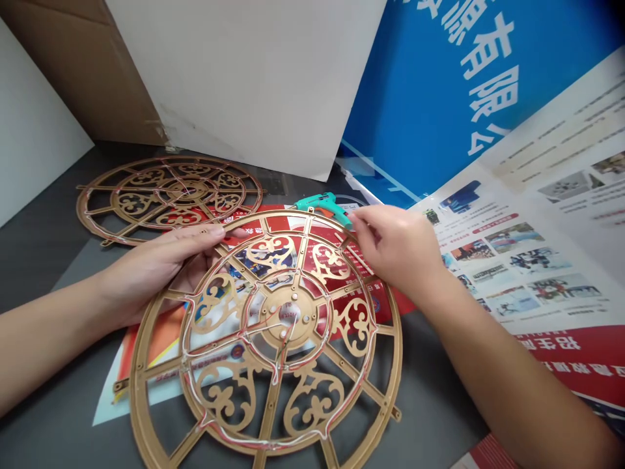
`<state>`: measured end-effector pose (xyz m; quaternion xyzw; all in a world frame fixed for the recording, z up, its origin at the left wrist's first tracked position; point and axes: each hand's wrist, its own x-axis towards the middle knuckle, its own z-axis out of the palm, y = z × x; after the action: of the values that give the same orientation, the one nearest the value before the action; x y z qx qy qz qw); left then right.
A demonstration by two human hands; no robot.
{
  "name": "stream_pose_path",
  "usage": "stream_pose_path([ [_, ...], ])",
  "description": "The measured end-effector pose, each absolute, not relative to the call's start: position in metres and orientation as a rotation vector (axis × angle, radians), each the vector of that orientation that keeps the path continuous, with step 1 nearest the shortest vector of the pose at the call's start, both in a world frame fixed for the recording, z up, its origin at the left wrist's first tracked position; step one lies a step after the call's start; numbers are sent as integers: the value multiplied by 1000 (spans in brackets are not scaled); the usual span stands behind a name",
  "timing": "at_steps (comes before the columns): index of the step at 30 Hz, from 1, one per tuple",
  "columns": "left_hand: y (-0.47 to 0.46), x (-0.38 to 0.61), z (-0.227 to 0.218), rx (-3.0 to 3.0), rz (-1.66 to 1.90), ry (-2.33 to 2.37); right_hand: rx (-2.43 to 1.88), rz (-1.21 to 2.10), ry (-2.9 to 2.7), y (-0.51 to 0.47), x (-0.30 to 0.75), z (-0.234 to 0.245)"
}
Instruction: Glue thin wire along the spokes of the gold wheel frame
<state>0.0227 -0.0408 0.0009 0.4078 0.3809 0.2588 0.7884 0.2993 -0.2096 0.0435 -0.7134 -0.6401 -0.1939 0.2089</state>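
A gold-brown round ornamental frame, with spokes, scrollwork panels and red and white wires along its inner rings, is tilted toward me. My left hand grips its upper left rim, thumb on top and the other fingers partly behind it. At the upper right rim is my right hand, fingers pinched together; whatever lies between them is hidden. Just beyond those fingertips rests a teal glue gun, which seems to be lying on the table. A thin pale strip runs beside the right hand, inside the rim.
A second, similar round frame lies flat at the back left of the dark table. Red printed sheets lie beneath the near frame. White panels, a blue board and a printed poster stand around the work area.
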Motion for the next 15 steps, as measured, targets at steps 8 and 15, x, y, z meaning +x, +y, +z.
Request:
stream_pose_path([
  [8, -46, 28, 6, 883, 528, 770, -1673, -155, -1441, -206, 319, 34],
  [15, -42, 25, 3, 932, 520, 813, -1658, 194, -1276, -199, 318, 33],
])
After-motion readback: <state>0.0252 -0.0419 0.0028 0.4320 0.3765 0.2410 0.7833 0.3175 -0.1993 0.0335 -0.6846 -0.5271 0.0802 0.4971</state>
